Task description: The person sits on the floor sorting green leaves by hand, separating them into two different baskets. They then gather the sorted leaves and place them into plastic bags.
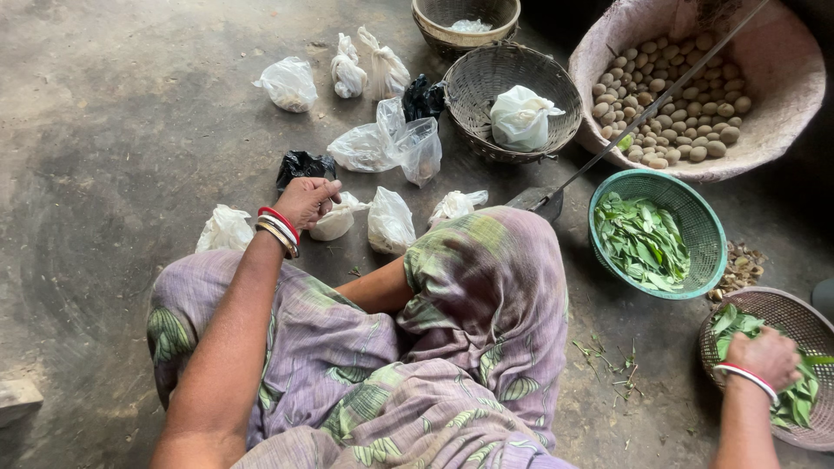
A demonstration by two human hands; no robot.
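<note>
The left hand (306,200) pinches a small white plastic bag (337,219) on the floor just beneath it: light, soft, slippery, best gripped at its knotted neck. The right hand (764,356) rests closed on limp, tearable green leaves (795,401) in a woven basket (782,306).

Right hand (764,354) covers part of the leaves in brown basket (804,326), itself cut off at lower right. Top basket (465,22) clipped by upper edge. Tied white bags' (389,221) contents can't be told.
</note>
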